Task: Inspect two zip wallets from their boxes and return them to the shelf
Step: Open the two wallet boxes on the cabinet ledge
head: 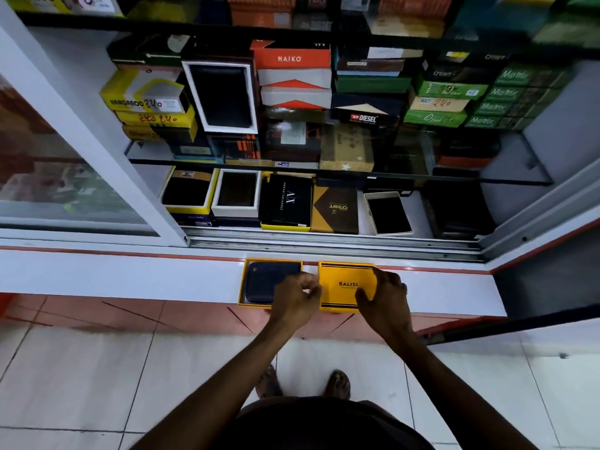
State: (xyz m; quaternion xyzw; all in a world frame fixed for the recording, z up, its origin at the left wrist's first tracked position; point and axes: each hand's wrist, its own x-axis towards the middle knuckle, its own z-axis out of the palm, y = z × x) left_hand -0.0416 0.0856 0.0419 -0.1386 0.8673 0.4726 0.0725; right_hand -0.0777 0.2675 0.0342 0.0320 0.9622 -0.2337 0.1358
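Note:
An open yellow box (244,284) lies on the white ledge (130,277) with a dark navy zip wallet (264,279) inside it. Right beside it lies the yellow lid (341,282) marked BALISI, with black stripes at its ends. My left hand (297,300) hovers over the box's right side, its fingers curled close to the lid's left edge. My right hand (384,297) rests on the lid's right side with fingers on top. Whether the lid is lifted off the ledge I cannot tell.
Behind the ledge a display cabinet stands open, its glass shelf (324,172) and floor stacked with wallet boxes: a black AX box (287,203), a brown-gold box (336,209), open white boxes (388,212). A sliding glass door (65,177) covers the left. My feet (337,383) stand on white tiles.

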